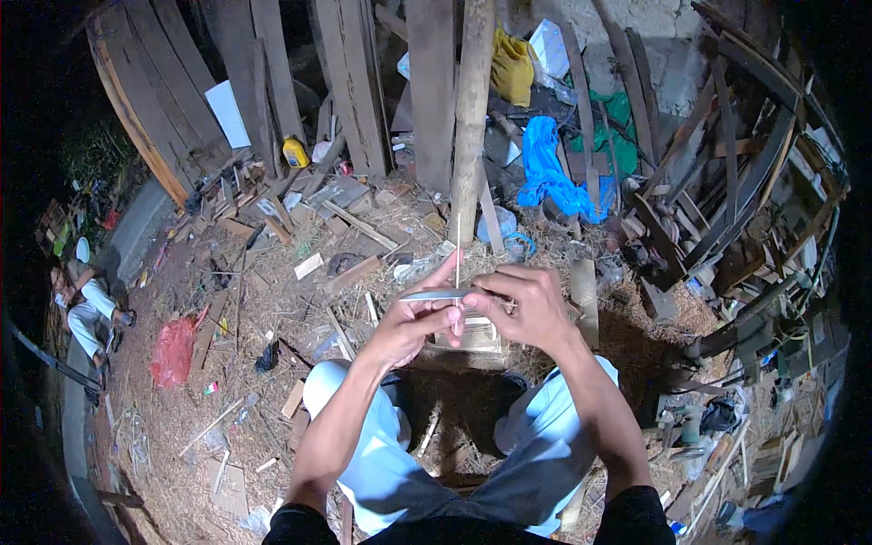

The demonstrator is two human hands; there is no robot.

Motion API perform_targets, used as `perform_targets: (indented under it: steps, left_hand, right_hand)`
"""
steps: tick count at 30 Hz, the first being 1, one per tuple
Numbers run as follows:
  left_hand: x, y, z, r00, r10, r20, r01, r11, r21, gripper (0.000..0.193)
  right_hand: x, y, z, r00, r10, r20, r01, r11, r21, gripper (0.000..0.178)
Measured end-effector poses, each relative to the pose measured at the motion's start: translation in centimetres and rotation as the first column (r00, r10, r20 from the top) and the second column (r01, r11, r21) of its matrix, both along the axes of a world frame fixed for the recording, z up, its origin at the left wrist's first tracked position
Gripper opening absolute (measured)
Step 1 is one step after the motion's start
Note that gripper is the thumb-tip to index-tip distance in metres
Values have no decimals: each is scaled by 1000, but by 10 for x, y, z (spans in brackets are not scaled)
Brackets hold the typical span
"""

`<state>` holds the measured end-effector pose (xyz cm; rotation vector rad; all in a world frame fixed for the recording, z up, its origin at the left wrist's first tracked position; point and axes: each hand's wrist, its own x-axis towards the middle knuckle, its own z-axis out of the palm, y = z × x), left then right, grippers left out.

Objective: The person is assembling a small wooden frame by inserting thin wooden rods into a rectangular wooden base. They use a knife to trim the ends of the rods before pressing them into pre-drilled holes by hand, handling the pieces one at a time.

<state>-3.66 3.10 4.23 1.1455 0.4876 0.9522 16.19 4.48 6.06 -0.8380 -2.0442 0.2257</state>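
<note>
1. Spreading widest, the littered ground [173, 431] runs out to the frame's dark, curved rim, where details are lost.
2. Rising straight ahead beyond the work is a tall post [470, 118], its upper end cut off.
3. Pale trousers [363, 454] show both knees apart, below and to either side of the hands.
4. The right hand [527, 304] has thumb and fingertips drawn together, seemingly pinching the right end of a grey blade [427, 295]. The left hand [409, 331] is curled, its index finger above the blade and its thumb below; I cannot tell which piece it grips.
5. The blade lies roughly level, crossing a thin stick; shaving or trimming looks to be the step in hand. The next move calls for a firm hold on the stick, with fingertips clear of the edge.
6. Smallest, the thin stick [459, 238] stands upright in view between the hands, tip pointing away. Fingers hide its lower end, and the blade's handle, if any, cannot be made out.
</note>
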Motion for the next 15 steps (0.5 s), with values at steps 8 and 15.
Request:
perform_targets:
  steps: [8,15]
  left_hand:
    - [1,0,-1,999,46,10,-46,999,-7,69]
    - [1,1,0,1000,7,18,-7,999,-35,67]
  right_hand:
    - [3,13,-1,1000,5,29,-8,997,81,22]
    - [5,21,1,999,-13,39,11,998,59,24]
